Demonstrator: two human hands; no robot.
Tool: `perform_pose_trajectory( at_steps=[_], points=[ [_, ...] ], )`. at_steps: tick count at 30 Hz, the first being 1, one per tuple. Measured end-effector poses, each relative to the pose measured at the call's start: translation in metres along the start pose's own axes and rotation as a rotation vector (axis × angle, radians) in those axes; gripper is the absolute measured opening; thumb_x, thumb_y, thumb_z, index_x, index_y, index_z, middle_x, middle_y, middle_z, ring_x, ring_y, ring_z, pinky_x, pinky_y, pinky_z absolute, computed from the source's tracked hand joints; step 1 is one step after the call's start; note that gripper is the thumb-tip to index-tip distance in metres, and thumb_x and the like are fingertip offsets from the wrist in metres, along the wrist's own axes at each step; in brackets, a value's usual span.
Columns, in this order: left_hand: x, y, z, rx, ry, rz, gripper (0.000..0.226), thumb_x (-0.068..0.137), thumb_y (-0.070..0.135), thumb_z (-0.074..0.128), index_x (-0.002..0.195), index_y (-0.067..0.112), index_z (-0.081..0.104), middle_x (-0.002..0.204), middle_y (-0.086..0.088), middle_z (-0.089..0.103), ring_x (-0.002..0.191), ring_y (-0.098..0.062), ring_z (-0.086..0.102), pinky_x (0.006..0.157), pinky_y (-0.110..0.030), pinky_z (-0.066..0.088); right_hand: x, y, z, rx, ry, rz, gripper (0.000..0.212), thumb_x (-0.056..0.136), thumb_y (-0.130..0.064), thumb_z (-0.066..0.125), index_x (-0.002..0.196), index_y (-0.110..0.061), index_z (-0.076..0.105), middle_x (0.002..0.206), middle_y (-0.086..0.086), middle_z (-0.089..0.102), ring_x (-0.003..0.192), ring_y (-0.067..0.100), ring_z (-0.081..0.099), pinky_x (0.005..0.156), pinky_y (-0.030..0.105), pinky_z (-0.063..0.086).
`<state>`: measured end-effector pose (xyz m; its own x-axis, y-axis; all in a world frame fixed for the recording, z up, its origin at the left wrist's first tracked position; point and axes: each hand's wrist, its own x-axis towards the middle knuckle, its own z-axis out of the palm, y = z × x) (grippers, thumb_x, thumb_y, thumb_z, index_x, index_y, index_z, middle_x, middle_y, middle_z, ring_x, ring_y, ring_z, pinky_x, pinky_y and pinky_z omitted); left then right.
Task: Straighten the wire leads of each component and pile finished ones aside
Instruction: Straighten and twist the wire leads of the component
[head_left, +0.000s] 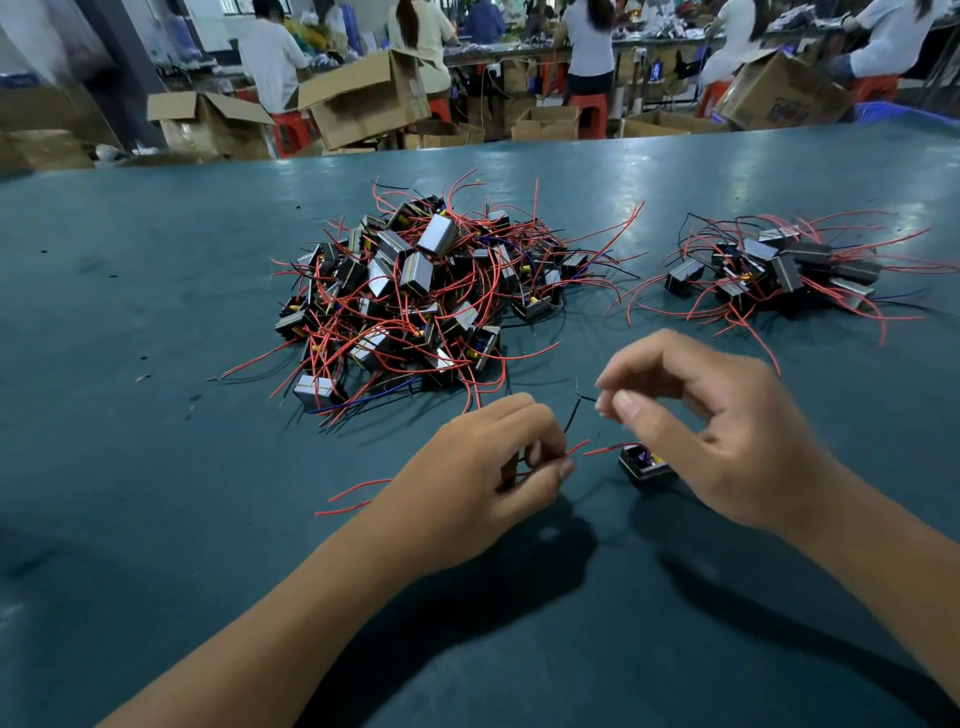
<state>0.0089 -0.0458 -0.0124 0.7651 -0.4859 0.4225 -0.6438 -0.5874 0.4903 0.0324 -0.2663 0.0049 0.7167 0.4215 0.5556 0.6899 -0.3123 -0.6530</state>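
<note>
Component resting on table just beside right hand, fingers pinching black lead; left hand fingers pinching red leads, apparently for straightening. Unsorted heap beyond; finished pile farther right.

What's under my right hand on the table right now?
A small black component sits on the green table below the right hand, its red lead running toward the left hand. The palm covers its right side.
</note>
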Motion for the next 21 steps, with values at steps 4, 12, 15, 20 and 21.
perform_pose_trajectory(
  at_steps=[4,12,15,20,21],
  points=[
    [-0.001,-0.002,0.001,-0.04,0.046,-0.056,0.013,0.096,0.023,0.064,0.087,0.016,0.058,0.075,0.02,0.047,0.064,-0.002,0.043,0.061,-0.011,0.03,0.0,-0.001,-0.01,-0.107,-0.217,0.016,0.018,0.085,-0.032,0.066,0.101,-0.024,0.064,0.096,-0.014,0.069,0.093,0.008,0.067,0.083,0.016,0.049],
    [-0.004,-0.004,0.003,-0.261,0.111,-0.163,0.002,0.097,0.025,0.06,0.099,0.024,0.06,0.078,0.008,0.061,0.053,-0.015,0.049,0.051,-0.03,0.044,0.002,0.003,0.001,-0.332,-0.311,-0.106,0.004,0.09,-0.02,0.067,0.092,-0.019,0.07,0.081,-0.017,0.065,0.072,-0.003,0.058,0.069,0.007,0.042],
    [-0.004,-0.004,0.005,-0.352,0.13,-0.206,0.008,0.1,0.027,0.056,0.094,0.023,0.058,0.075,0.002,0.065,0.05,-0.01,0.053,0.051,-0.024,0.046,-0.002,0.005,0.006,-0.196,-0.178,0.051,0.006,0.092,-0.021,0.068,0.089,-0.026,0.069,0.075,-0.015,0.068,0.068,0.003,0.063,0.064,0.01,0.044],
    [-0.003,-0.003,0.01,-0.334,0.138,-0.212,0.011,0.097,0.032,0.058,0.089,0.024,0.06,0.072,0.005,0.067,0.048,-0.014,0.06,0.05,-0.027,0.05,-0.004,0.005,0.021,0.187,0.104,0.346,0.01,0.092,-0.012,0.067,0.087,-0.021,0.067,0.075,-0.001,0.075,0.067,0.013,0.072,0.057,0.024,0.054],
    [-0.002,-0.003,0.01,-0.333,0.146,-0.214,0.012,0.097,0.032,0.059,0.089,0.024,0.061,0.072,0.006,0.067,0.047,-0.015,0.061,0.049,-0.028,0.051,-0.004,0.004,0.024,0.233,0.114,0.364,0.01,0.092,-0.01,0.068,0.086,-0.019,0.068,0.075,0.0,0.075,0.065,0.013,0.071,0.056,0.022,0.052]
  ],
)
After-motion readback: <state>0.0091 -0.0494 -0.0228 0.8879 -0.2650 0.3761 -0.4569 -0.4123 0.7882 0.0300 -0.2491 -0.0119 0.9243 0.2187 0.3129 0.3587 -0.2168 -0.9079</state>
